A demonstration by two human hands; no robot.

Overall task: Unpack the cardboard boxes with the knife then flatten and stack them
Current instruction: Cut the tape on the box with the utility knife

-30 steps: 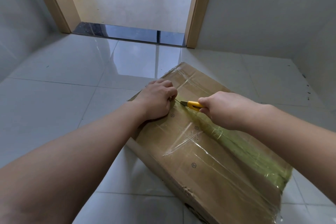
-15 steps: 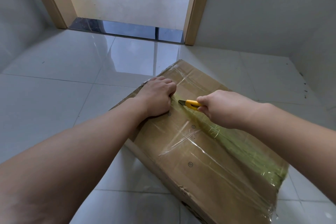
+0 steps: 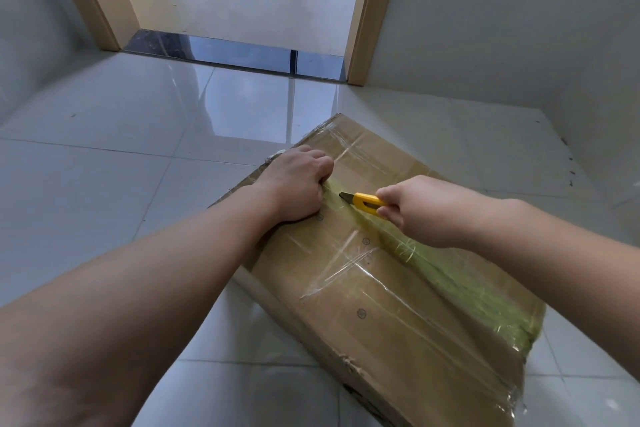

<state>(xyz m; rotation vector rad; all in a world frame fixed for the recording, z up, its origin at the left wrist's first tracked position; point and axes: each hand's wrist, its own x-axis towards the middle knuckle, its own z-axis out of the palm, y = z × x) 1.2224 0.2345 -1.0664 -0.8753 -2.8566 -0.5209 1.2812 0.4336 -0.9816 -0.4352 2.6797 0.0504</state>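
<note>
A large brown cardboard box [image 3: 398,305] lies on the white tiled floor, wrapped in clear tape with a greenish tape band [image 3: 460,284] along its top seam. My left hand [image 3: 298,187] rests on the box's far left part with its fingers curled, knuckles against the far end of the green band. My right hand [image 3: 426,211] grips a yellow utility knife [image 3: 365,202]. Its short blade points left along the green band, just short of my left hand.
A doorway with tan frame posts [image 3: 363,28] opens at the back onto a beige floor, with a dark glossy threshold strip [image 3: 235,52]. Grey walls stand left and right. The near right box corner [image 3: 349,364] is torn.
The knife has drawn back slightly to the right, away from my left hand, so more of its yellow body shows. My left hand stays in place on the box.
</note>
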